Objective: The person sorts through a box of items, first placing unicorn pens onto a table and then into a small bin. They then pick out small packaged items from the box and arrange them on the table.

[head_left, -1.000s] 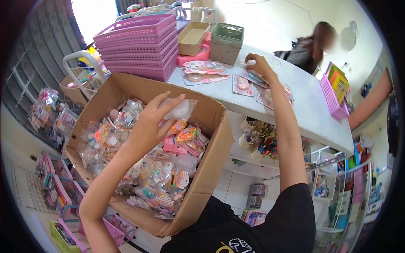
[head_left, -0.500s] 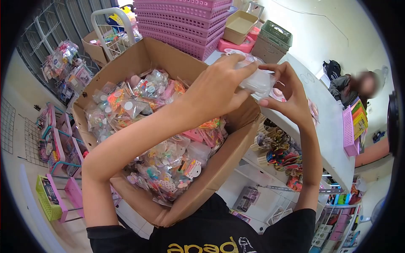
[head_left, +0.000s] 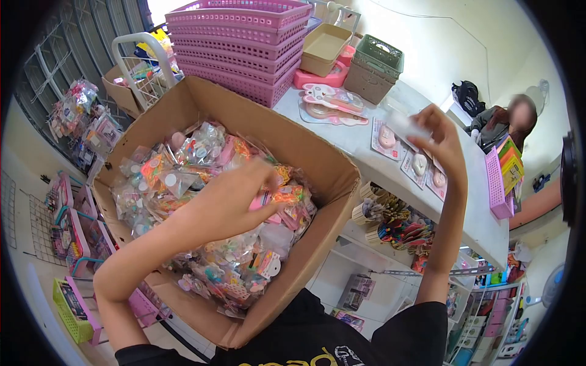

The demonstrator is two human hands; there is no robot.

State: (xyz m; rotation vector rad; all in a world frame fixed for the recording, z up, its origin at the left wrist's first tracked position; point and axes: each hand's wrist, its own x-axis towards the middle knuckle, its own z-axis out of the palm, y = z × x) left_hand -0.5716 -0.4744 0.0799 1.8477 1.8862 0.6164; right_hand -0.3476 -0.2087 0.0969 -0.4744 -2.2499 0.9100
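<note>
My left hand is over small plastic-wrapped packets in a large cardboard box. Its thumb and fingers are apart, with nothing visible between them, though the fingertips are blurred. At the right, my right hand pinches a white translucent plastic item above the white table. Below that item lie carded packs, one with a pink piece and another with a pale green piece. Farther left on the table are pink rabbit-shaped items.
Stacked purple baskets stand behind the box. Near them are a beige bin and a green lidded bin. A pink basket is at the table's right end, near a seated person. Bundled goods sit below the table.
My hands have separated. The left one has moved down and left over the box; the right one has kept the white plastic item and moved slightly right. The view has shifted.
</note>
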